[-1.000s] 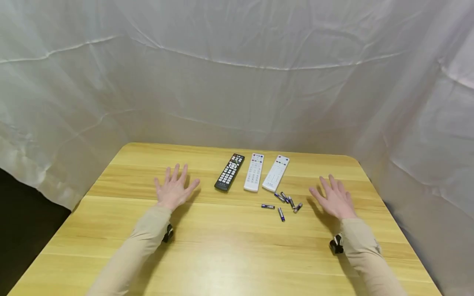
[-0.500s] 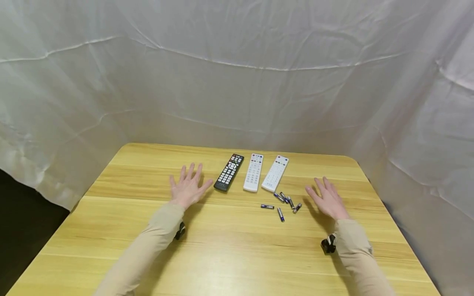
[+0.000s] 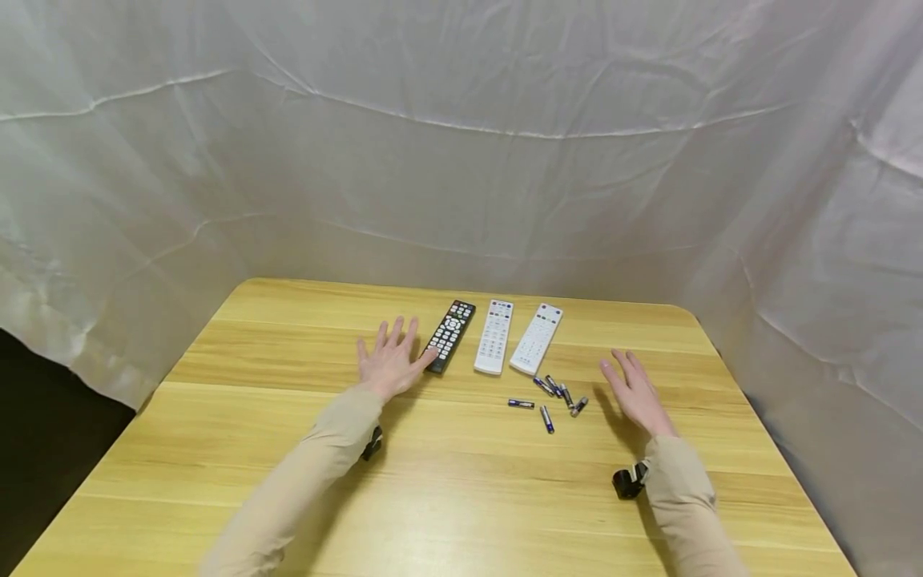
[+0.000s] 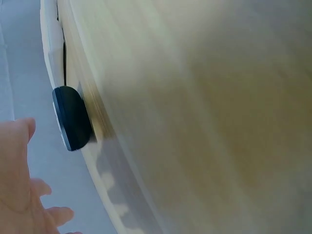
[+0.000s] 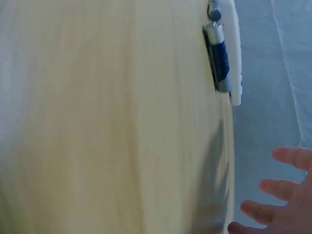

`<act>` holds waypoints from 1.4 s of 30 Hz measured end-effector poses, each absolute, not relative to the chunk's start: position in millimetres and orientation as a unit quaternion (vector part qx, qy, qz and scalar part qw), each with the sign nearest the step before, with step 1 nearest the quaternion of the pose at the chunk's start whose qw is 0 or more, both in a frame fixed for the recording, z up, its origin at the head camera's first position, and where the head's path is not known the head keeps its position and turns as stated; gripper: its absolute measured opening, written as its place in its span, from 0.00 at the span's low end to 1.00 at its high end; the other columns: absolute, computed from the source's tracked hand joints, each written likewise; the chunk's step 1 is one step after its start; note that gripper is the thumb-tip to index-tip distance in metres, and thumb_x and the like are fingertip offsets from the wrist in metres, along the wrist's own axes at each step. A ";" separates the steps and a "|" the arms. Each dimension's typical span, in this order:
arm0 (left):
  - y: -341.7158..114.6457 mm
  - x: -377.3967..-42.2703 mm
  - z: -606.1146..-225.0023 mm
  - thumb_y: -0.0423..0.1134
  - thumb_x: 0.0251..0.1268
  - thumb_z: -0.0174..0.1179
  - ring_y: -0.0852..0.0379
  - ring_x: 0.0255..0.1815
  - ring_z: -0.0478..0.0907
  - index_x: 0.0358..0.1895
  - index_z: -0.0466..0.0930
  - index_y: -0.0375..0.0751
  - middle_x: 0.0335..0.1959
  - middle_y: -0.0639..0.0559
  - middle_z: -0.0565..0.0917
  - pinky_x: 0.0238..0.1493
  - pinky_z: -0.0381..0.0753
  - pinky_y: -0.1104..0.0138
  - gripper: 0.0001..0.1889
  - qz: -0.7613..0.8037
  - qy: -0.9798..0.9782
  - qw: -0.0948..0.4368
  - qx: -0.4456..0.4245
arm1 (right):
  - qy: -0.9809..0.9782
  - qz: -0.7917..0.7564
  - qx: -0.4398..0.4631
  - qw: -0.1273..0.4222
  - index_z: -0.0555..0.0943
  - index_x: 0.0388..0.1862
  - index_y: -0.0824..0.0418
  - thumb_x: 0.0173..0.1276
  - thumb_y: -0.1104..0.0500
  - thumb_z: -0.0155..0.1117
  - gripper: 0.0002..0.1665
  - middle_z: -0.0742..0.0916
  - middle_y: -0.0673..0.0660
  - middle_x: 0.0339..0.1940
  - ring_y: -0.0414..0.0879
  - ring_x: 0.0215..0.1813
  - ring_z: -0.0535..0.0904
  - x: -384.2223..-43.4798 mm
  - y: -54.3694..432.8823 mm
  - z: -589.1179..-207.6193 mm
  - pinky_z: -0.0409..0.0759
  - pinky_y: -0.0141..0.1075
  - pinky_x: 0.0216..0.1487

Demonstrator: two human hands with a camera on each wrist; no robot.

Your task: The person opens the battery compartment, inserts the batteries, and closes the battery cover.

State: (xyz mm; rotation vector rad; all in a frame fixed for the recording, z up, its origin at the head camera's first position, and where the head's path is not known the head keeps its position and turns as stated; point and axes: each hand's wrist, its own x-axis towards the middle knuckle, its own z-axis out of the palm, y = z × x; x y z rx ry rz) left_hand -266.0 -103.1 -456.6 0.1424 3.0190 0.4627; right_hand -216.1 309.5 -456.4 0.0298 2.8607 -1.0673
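Note:
My left hand point(image 3: 389, 367) is spread beside the black remote control point(image 3: 451, 328), its thumb overlapping the remote's lower end in the head view. In the left wrist view a gap shows between the thumb and the black remote point(image 4: 72, 118), so the hand hovers. A white remote control point(image 3: 494, 336) lies to the right of the black one, and a second white remote point(image 3: 537, 338) lies slantwise beyond it. Several blue and silver batteries point(image 3: 546, 419) are scattered below the white remotes. Right of these, my right hand point(image 3: 638, 398) is held over the table with fingers extended, holding nothing.
The wooden table point(image 3: 461, 497) has rounded far corners. Pale fabric point(image 3: 461, 192) hangs behind it and along both sides. Each wrist carries a small black camera, such as the right wrist camera point(image 3: 629, 482).
My left hand has moved right, from the bare table to the black remote's lower end. My right hand has shifted slightly left and turned. The remotes and batteries have stayed put.

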 end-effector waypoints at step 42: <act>-40.0 -310.7 -461.3 0.63 0.74 0.51 0.40 0.83 0.50 0.82 0.50 0.52 0.83 0.45 0.53 0.83 0.51 0.39 0.40 0.173 0.983 0.048 0.037 | 0.724 -0.684 0.089 -0.018 0.52 0.82 0.63 0.83 0.39 0.37 0.41 0.54 0.60 0.85 0.56 0.84 0.52 -211.5 298.2 -476.2 0.50 0.45 0.88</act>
